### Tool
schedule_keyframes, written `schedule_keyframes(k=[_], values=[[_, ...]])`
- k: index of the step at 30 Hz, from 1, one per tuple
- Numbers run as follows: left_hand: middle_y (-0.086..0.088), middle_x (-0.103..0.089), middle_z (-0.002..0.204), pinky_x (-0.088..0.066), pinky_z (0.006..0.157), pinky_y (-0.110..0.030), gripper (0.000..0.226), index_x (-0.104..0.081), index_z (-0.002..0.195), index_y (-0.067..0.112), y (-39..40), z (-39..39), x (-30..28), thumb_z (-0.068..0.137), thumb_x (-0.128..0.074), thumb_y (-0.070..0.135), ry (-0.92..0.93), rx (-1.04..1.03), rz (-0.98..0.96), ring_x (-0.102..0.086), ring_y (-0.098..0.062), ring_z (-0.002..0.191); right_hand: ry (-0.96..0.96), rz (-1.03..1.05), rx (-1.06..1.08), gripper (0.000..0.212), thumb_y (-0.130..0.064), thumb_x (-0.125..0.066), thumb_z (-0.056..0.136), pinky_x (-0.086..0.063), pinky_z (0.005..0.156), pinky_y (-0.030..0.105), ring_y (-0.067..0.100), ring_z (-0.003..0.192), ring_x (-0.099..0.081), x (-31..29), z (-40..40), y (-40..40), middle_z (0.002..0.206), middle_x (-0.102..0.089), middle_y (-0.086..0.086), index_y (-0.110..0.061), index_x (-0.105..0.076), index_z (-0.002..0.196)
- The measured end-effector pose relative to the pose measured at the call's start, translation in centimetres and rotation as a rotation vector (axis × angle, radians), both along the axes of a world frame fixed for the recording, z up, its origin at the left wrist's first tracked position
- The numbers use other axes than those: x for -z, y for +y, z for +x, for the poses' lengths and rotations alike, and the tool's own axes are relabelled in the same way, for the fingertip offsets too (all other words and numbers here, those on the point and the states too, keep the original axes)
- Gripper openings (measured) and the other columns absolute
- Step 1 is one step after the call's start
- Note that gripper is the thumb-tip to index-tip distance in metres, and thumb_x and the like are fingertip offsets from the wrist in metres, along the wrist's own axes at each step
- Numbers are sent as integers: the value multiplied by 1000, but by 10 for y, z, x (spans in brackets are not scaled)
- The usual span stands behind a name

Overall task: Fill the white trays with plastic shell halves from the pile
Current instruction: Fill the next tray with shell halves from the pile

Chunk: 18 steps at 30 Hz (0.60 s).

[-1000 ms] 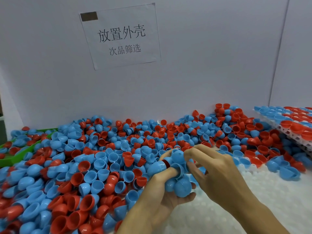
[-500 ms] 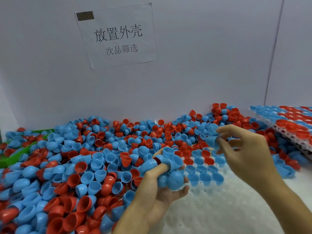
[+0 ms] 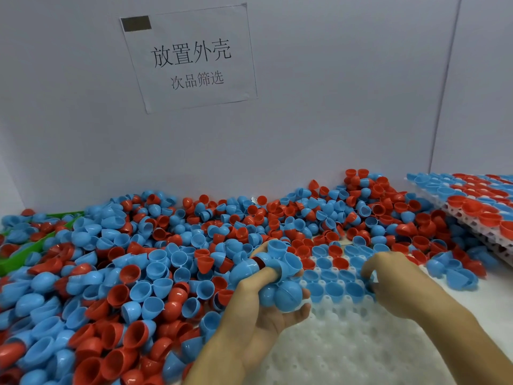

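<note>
Right hand (image 3: 394,284) now down on tray (image 3: 347,351)

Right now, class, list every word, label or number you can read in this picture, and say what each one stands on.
"放置外壳": large top line on the white paper sign stuck to the grey wall.
"次品筛选": smaller line beneath it on the same sign.
Dark rectangle at the sign's top left corner: no readable text.
Shell halves and white tray: no readable markings.

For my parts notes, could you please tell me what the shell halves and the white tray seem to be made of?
Shell halves: thin, smooth, glossy plastic by the highlights on their curves. White tray: apparently moulded plastic, matte to slightly translucent, with rows of formed cups; possibly foam instead.
</note>
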State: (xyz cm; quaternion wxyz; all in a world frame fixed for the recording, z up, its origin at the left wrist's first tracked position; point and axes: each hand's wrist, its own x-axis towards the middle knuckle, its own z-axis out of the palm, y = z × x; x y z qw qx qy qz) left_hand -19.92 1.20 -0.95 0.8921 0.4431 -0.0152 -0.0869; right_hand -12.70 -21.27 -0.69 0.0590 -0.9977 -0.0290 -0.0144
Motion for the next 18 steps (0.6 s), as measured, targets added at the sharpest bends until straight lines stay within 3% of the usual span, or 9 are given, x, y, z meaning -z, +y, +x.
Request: schedule_keyframes(k=[7,11,13,15,18], values=[[-23,-71,98,-58,60,-43,39,-77,96,10,1,1,0,59,-75,19,29,-9,2,-68,-32,71,-18,-6,-47,26,-17,-63,95,-46,76,18,8,94,-52,-4,-7,2,112,-57,-4,-28,-68,117],[-24,-72,97,-58,59,-44,61,-68,112,1,1,0,0,55,-77,18,63,-23,-9,-69,-32,70,-103,8,-72,47,-26,-61,96,-47,96,28,14,117,-47,-12,-12,9,132,-48,-4,-37,-44,139],[-24,-72,97,-58,59,-44,59,-68,112,0,1,0,1,57,-77,18,60,-17,3,-69,-31,70,-240,199,-161,44,-25,-60,96,-49,95,26,7,110,-50,-17,-15,21,122,-50,-10,-36,-46,137],[-23,-73,97,-58,61,-44,57,-66,119,1,1,-1,1,64,-77,12,48,-4,41,-69,-31,70,-373,452,-363,35,-21,-61,94,-50,81,16,1,91,-54,-20,-24,38,99,-54,-19,-35,-56,126],[-17,-73,96,-58,64,-42,51,-67,122,19,-1,-1,2,72,-72,13,-6,12,125,-69,-29,73,-391,644,-574,31,-17,-65,91,-47,72,13,4,88,-57,-20,-37,59,85,-59,-19,-39,-64,114]])
